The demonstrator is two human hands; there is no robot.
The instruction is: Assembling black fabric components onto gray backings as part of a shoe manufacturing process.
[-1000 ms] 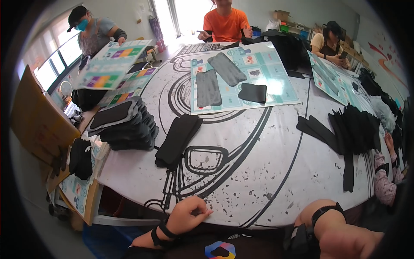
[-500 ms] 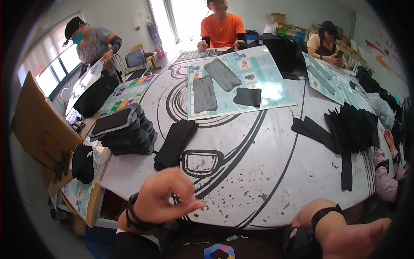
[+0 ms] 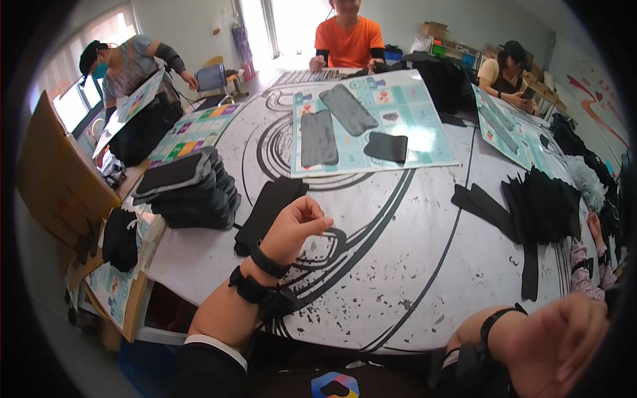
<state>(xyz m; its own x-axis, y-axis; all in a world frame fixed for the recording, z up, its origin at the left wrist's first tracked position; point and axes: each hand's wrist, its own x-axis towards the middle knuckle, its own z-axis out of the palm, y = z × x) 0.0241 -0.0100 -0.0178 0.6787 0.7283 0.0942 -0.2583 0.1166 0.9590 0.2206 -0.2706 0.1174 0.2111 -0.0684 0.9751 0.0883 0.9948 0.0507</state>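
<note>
My left hand (image 3: 295, 229) is raised over the near table, fingers curled in and thumb close to them, with nothing visible in its grip. Just behind it lies a stack of flat black fabric pieces (image 3: 265, 215). Left of that rises a tall pile of grey and black fabric pieces (image 3: 192, 189). My right hand (image 3: 557, 345) is at the near right, off the table edge, its fingers bent and partly smeared. Beyond its far side, a fanned heap of black fabric strips (image 3: 541, 202) lies on the table, with one strip hanging toward me.
On the table (image 3: 391, 272), a glossy patterned board (image 3: 424, 139) carries two grey pieces (image 3: 320, 139) and a folded black piece (image 3: 386, 147). Co-workers are at the far left, opposite in orange (image 3: 348, 40), and far right. A cardboard sheet (image 3: 60, 166) stands at left.
My left hand has moved forward and up over the table, toward the black stack. My right hand has lifted a little and turned, its fingers now bent. The left co-worker leans lower.
</note>
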